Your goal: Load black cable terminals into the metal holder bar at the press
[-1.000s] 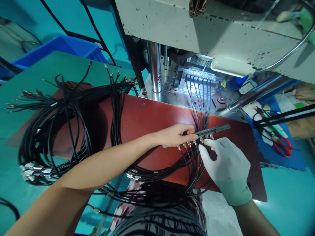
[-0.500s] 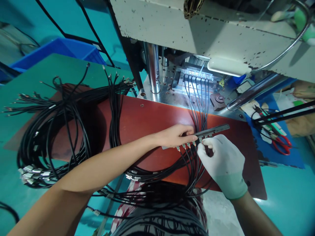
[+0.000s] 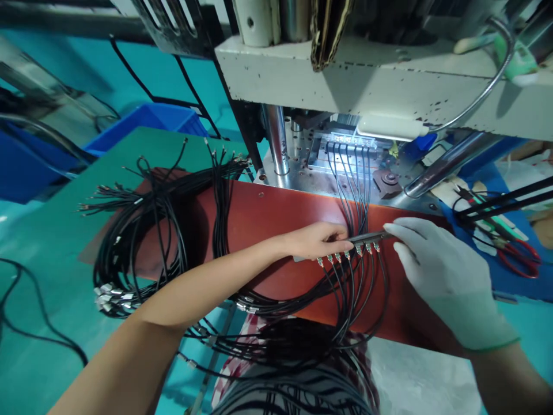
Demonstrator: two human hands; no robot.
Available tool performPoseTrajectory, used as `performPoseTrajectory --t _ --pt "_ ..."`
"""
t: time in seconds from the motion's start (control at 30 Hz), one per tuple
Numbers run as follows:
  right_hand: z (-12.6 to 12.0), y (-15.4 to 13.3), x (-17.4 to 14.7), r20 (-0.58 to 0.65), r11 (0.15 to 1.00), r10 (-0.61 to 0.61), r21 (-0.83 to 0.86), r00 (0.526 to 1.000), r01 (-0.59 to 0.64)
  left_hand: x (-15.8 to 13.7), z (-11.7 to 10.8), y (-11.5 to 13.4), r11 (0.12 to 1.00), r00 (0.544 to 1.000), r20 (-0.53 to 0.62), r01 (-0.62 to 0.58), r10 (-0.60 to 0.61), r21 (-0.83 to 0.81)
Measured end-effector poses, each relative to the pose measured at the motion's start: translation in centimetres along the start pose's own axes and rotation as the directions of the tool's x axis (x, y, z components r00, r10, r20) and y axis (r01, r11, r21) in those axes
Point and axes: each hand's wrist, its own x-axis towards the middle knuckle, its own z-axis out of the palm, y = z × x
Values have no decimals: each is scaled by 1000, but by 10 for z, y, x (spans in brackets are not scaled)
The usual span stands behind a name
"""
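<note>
My bare left hand [image 3: 322, 240] is closed around a narrow metal bar [image 3: 367, 237], thumb along its near side. Several small metal connectors [image 3: 358, 250] sit in a row along the bar, each with a black cable [image 3: 352, 288] hanging toward my lap. My gloved right hand [image 3: 436, 271] pinches the bar's right end between thumb side and fingertips. Beyond the bar, several cables [image 3: 348, 173] run into a lit metal fixture [image 3: 332, 155] on the press bed, their ends seated in a clear row there.
A reddish-brown board [image 3: 263, 213] lies under my hands. Coiled black cables [image 3: 108, 253] rest on its left. The press's white crossbeam [image 3: 294, 75] and steel posts [image 3: 276, 141] stand ahead, with a lamp [image 3: 389, 127] beneath. Red-handled scissors [image 3: 518, 259] lie right on a blue mat.
My right hand has moved from the connectors on the bar to its right end. More of the connector row now shows at the right. The camera view has shifted.
</note>
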Motion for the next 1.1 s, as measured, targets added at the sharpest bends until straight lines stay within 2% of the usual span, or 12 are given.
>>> performPoseTrajectory --t 0.1,0.2,0.27,0.37,0.5,0.6,0.77,0.9,0.97,1.03,1.07,1.1 --pt "10 26 -2 7 981 -194 -7 981 194 6 4 12 986 1000 24 4 -8 165" --pt "23 40 -19 -15 985 -161 59 987 162 15 5 25 935 999 36 -20 8 355" --pt "26 47 -39 -10 994 -102 28 995 102 24 4 28 862 993 -33 -83 114 501" --pt "23 59 -78 -5 1000 4 -18 1000 -4 40 -1 24 618 975 35 -166 219 769" --pt "11 76 -123 65 987 151 -68 986 -146 50 -11 20 170 965 242 -257 104 951" --pt "9 81 -130 112 978 197 -94 974 -187 44 -27 32 28 960 260 -264 104 964" --pt "33 75 -69 83 997 67 39 994 -71 28 -41 48 129 933 185 -234 310 964" --pt "45 66 -14 167 959 -52 282 985 3 21 -31 33 187 945 173 -230 277 955" --pt "42 66 7 244 930 -118 367 963 21 21 -31 22 401 928 106 -255 357 880" --pt "39 70 35 271 885 -172 465 947 27 27 -34 13 792 883 -264 -173 388 585" --pt "40 74 53 258 867 -152 498 954 4 33 -36 11 954 839 -487 -117 244 277" --pt "43 79 75 224 869 -79 494 971 -43 40 -38 9 995 786 -618 -74 13 -73"
